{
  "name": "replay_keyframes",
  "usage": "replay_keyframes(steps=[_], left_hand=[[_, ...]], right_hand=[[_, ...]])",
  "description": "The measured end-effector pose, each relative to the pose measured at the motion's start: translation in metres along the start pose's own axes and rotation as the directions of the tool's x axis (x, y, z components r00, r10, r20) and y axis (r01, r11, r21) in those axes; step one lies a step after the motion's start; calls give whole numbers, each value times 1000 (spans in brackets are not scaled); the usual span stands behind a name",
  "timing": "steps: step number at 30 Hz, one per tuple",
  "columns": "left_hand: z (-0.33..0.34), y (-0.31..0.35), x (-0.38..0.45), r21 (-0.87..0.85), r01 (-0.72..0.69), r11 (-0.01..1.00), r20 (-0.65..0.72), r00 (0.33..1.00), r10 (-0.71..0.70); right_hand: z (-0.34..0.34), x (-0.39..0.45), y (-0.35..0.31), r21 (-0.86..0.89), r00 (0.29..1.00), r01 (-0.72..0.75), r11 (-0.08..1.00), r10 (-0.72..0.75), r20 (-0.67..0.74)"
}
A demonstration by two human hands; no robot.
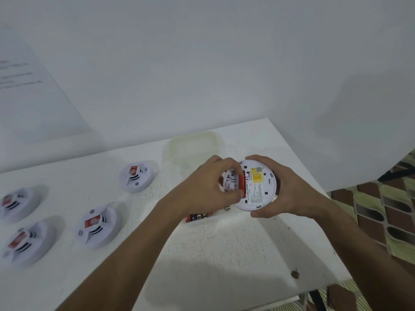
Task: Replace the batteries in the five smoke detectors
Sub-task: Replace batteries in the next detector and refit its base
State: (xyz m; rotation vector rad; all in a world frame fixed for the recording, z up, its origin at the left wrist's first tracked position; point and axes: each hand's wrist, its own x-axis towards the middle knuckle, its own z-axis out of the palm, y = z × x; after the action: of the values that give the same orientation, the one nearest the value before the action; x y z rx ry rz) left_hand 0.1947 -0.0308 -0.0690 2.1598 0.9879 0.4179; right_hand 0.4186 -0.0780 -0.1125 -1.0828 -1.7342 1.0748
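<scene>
Right hand (285, 187) curls round the smoke detector (258, 185) rim at 3 o'clock, held above the table (224, 254). Left hand (208, 187) pinches the red battery (242, 184) (likely light, rigid, smooth plastic; rim grip suits).

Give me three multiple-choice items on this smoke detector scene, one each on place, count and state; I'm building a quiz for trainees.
1. Where do the loose batteries lie?
A. under the left hand
B. on the floor
C. on the wall sheet

2. How many smoke detectors rest on the table?
A. two
B. four
C. six

3. How is the held detector turned?
A. front up
B. on edge
C. back label up

Answers: 1 A, they lie below the left hand; 2 B, four sit left; 3 C, the right hand shows its yellow label.
</scene>
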Motion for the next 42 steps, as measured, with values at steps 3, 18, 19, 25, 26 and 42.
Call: replay_keyframes(steps=[3,18,19,25,26,42], left_hand=[[-1,-1,0,-9,13,1000,2,1000,-13],[2,1,5,-15,63,998,102,993,-61],[2,1,6,-15,63,998,88,994,-61],[11,3,9,18,20,1000,-200,980,-16],[13,1,8,37,13,999,-237,971,-4],[35,-51,19,-149,365,919,-231,891,-392]], right_hand=[[-1,0,-3,-1,1000,12,1000,-12,0],[3,4,-3,-12,1000,7,1000,-8,-22],[2,4,-3,-6,1000,6,1000,-6,-26],[7,5,-2,-27,998,5,1000,-6,-62],[7,5,-1,-36,998,-2,999,-1,-70],[-14,-13,12,-84,986,-104,991,91,-141]])
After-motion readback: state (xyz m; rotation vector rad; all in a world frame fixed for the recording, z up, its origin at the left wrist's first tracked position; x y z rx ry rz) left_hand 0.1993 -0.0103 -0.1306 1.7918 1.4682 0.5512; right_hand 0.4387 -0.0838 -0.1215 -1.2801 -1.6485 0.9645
